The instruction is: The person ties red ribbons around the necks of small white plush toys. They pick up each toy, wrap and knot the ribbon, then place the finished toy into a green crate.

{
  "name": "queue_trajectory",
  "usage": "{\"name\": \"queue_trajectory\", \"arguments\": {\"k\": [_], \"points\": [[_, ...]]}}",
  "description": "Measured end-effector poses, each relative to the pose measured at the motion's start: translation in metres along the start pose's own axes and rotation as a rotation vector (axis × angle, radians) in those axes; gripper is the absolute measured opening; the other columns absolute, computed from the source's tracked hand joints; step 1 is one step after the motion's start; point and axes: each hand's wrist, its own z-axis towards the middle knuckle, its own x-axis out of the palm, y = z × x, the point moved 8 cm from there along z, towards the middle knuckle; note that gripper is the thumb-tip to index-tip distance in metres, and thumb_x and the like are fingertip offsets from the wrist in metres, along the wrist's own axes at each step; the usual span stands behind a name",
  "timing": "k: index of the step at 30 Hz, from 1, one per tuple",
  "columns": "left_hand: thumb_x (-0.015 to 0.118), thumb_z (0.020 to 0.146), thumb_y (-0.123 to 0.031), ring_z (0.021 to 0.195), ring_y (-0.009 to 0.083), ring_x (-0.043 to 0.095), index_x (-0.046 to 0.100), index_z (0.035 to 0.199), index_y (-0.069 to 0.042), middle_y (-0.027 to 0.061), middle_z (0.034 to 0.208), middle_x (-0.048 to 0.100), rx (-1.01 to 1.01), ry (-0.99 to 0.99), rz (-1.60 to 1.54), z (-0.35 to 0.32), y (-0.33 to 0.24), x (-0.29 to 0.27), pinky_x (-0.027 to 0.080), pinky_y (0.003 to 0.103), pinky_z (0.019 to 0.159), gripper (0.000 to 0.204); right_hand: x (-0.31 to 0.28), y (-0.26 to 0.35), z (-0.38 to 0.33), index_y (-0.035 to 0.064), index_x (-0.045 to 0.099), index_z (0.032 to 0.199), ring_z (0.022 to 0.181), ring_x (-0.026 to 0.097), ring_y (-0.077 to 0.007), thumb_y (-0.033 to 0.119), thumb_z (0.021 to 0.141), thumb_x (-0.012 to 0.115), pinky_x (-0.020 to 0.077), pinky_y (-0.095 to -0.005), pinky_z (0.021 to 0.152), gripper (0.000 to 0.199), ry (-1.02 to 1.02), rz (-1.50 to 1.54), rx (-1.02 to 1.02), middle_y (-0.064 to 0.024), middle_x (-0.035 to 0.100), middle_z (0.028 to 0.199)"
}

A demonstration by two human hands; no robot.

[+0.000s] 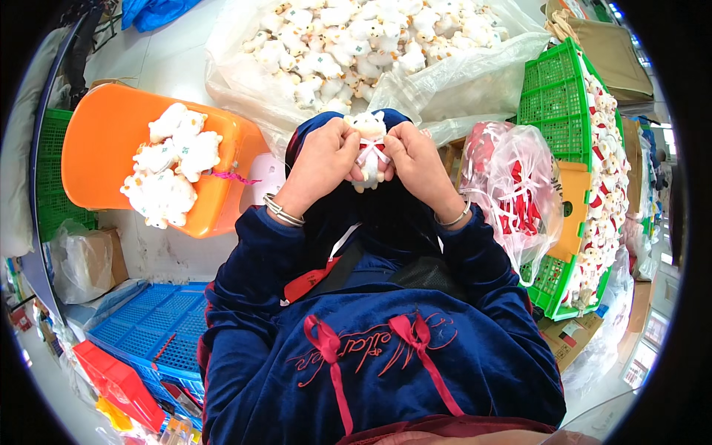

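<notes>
A small white plush animal toy (367,124) with a red piece and a pale pink ribbon at its chest is held upright above my lap. My left hand (323,154) pinches its left side, thumb close to the ribbon. From the other side my right hand (420,160) grips it, thumb also against the ribbon. My fingers partly cover the toy's sides. To the right of my right hand sits a clear plastic bag (545,159) of red pieces with pale ribbons. Several bare white plush toys (176,159) lie on an orange stool (89,163) at the left.
Ahead of my knees spreads a big clear sack (475,93) heaped with white plush toys (348,48). A green crate (547,93) at the right holds dressed toys (604,163). Blue crates (148,319) and a red bin (117,382) stand at the lower left.
</notes>
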Motion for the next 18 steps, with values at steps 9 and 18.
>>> {"name": "queue_trajectory", "arguments": {"k": [9, 18], "points": [[0.055, 0.104, -0.027, 0.054, 0.0140, 0.067, 0.061, 0.095, 0.004, 0.0092, 0.075, 0.067, -0.119, 0.046, -0.184, 0.003, 0.014, 0.002, 0.051, 0.024, 0.047, 0.033, -0.002, -0.003, 0.000, -0.0038, 0.060, 0.106, 0.060, 0.061, -0.0077, 0.015, 0.103, 0.059, 0.0480, -0.0238, 0.055, 0.019, 0.026, 0.177, 0.114, -0.0053, 0.067, 0.076], [0.062, 0.099, -0.027, 0.051, 0.0111, 0.064, 0.065, 0.090, 0.004, 0.0061, 0.067, 0.066, -0.097, 0.007, 0.045, 0.003, -0.007, 0.007, 0.050, 0.024, 0.047, 0.033, -0.008, 0.023, -0.018, -0.0015, 0.066, 0.091, 0.067, 0.064, -0.0138, 0.008, 0.091, 0.068, 0.0514, -0.0298, 0.063, 0.009, -0.078, -0.131, -0.090, -0.0072, 0.068, 0.078]]}}
